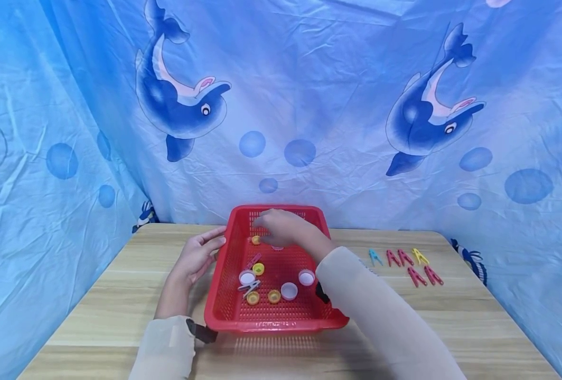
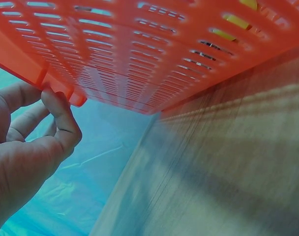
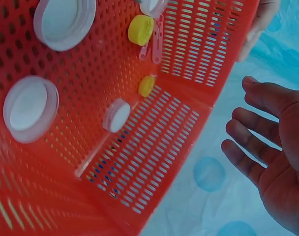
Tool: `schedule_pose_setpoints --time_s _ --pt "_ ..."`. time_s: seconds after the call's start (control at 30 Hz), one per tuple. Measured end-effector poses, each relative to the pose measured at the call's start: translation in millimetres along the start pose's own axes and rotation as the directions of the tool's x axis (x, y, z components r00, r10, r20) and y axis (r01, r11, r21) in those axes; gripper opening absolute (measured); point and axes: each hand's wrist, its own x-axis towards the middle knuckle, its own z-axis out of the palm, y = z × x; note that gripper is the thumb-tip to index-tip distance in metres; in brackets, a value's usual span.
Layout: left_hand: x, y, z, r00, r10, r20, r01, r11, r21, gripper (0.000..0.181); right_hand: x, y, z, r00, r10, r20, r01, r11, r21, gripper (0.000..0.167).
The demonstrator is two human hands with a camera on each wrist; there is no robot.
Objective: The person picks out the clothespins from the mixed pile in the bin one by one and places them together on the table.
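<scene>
A red plastic basket (image 1: 288, 325) stands on the wooden table, tilted in both wrist views. My left hand (image 1: 197, 256) pinches its left rim between thumb and fingers; the left wrist view shows this hand (image 2: 41, 128) at the edge. Over the basket's far part hovers my right hand (image 1: 281, 227), and the right wrist view has its fingers (image 3: 253, 125) loosely spread with nothing in them. Inside lie several white caps (image 1: 289, 291), several yellow caps (image 1: 258, 269), a pink clothespin (image 1: 254, 260) and a pale grey clothespin (image 1: 249, 288). The right hand partly hides the far end.
Right of the basket, several clothespins lie on the wooden table (image 1: 452, 316): a blue clothespin (image 1: 374, 257), a yellow clothespin (image 1: 420, 256) and several red clothespins (image 1: 416, 276). A blue dolphin-print curtain (image 1: 281, 105) hangs behind the table and at its sides.
</scene>
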Motion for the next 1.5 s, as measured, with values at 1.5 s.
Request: schedule_pose_setpoints --time_s 1.5 --pt "1.4 -2.0 0.1 1.0 0.005 -0.001 -0.005 1.0 0.002 0.052 32.4 24.2 82.7 0.971 0.198 0.132 -0.232 0.913 0.334 0.028"
